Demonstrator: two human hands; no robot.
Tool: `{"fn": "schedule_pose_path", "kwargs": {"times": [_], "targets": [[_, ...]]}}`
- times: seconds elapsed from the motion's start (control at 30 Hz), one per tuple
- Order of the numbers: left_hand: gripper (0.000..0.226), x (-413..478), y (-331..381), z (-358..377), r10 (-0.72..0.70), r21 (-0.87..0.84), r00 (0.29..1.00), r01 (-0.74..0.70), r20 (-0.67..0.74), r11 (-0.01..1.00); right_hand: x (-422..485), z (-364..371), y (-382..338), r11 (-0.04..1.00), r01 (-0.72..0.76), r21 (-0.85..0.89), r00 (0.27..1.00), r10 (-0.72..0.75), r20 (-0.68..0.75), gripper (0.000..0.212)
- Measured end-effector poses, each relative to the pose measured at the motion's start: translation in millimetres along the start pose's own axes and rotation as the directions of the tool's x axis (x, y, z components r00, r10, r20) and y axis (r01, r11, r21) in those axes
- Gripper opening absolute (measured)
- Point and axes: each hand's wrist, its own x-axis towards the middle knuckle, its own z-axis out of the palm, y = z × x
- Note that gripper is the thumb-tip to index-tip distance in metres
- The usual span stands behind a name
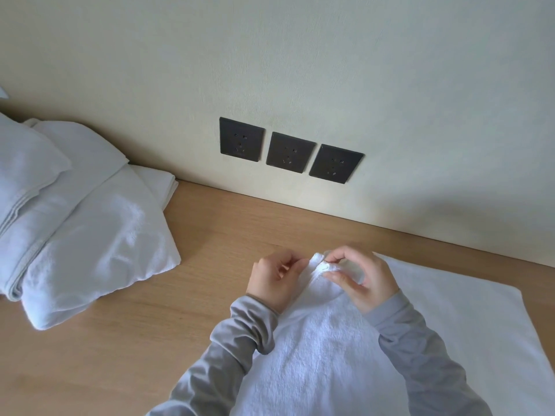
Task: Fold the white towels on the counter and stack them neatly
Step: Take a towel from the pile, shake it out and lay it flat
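A white towel [330, 355] lies in front of me on the wooden counter [180, 280], raised at its far edge. My left hand [274, 280] and my right hand [360, 280] both pinch a bunched corner of it, close together. A second flat white towel [468, 310] is spread under it and to the right. At the left sits a pile of white towels [75, 220], loosely folded and stacked.
The counter ends at a cream wall [300, 70] with three dark power sockets [288, 156] just above the surface. Bare wood shows between the pile and the towel I hold.
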Motion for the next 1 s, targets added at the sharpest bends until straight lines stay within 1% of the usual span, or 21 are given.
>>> {"fn": "schedule_pose_path", "kwargs": {"times": [0.17,0.23,0.33,0.37,0.43,0.5,0.53,0.6,0.73,0.83,0.9,1.0], "targets": [[0.012,-5,0,2,0.051,0.028,0.999,-0.051,-0.007,0.998,4,5,1,0.998,-0.029,0.052,1.000,0.029,-0.001,0.010],[0.011,-6,-1,1,0.061,0.021,0.998,-0.061,0.000,0.998,3,6,4,0.995,-0.055,0.084,0.998,0.054,0.013,0.014],[0.009,-7,-3,1,0.062,-0.019,0.998,-0.062,0.016,0.998,2,7,11,0.988,-0.118,0.099,0.986,0.104,0.134,0.035],[0.008,-7,-3,1,0.057,-0.038,0.998,-0.056,0.028,0.998,2,7,13,0.986,-0.137,0.099,0.977,0.118,0.178,0.036],[0.008,-8,-4,1,0.044,-0.078,0.997,-0.039,0.063,0.996,5,5,16,0.986,-0.151,0.075,0.969,0.132,0.208,0.025],[0.013,-12,-5,0,0.030,-0.114,0.995,-0.018,0.096,0.993,8,1,17,0.991,-0.121,0.059,0.976,0.107,0.192,0.012],[0.017,-15,-7,-1,0.030,-0.124,0.995,-0.018,0.094,0.992,10,-2,17,0.992,-0.107,0.066,0.978,0.093,0.188,0.009],[0.021,-24,-15,-5,0.044,-0.109,0.997,-0.037,0.063,0.993,10,-5,18,0.994,-0.083,0.075,0.982,0.068,0.176,0.010],[0.028,-42,-32,-10,0.060,0.044,0.997,-0.062,0.052,0.997,10,-2,21,0.994,-0.063,0.092,0.986,0.048,0.160,0.013],[0.034,-48,-41,-11,0.069,0.104,0.997,-0.070,0.015,0.992,12,3,24,0.990,-0.065,0.124,0.989,0.047,0.142,0.015],[0.033,-53,-49,-15,0.027,0.116,1.000,-0.025,-0.015,0.993,14,9,24,0.985,-0.067,0.158,0.992,0.049,0.121,0.020],[0.026,-61,-65,-26,-0.099,0.147,0.995,0.095,0.023,0.985,22,9,27,0.979,-0.048,0.196,0.998,0.040,0.044,0.024]]}}
